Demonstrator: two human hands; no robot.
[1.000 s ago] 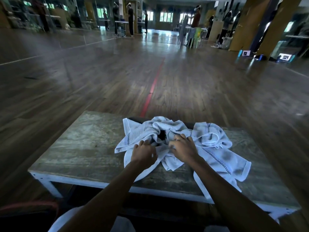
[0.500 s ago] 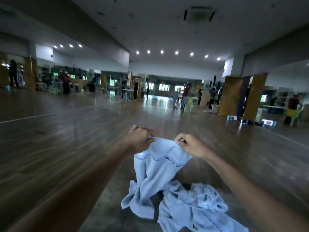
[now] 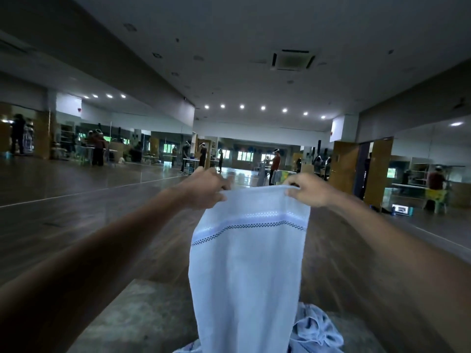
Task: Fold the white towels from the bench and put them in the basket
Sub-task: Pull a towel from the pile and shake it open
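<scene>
Your left hand [image 3: 206,191] and right hand [image 3: 309,189] pinch the towel's [image 3: 244,263] top corners; it hangs over the bench [image 3: 142,319], wide open floor [image 3: 76,220] all round.

The held towel [image 3: 244,263] is soft, matt white cloth, with a woven band and a dotted dark stitch line across it. The second towel [image 3: 316,329] is the same cloth, crumpled. The tabletop [image 3: 142,319] looks worn, dull and rough. The floor [image 3: 76,212] is glossy wood planking.
</scene>
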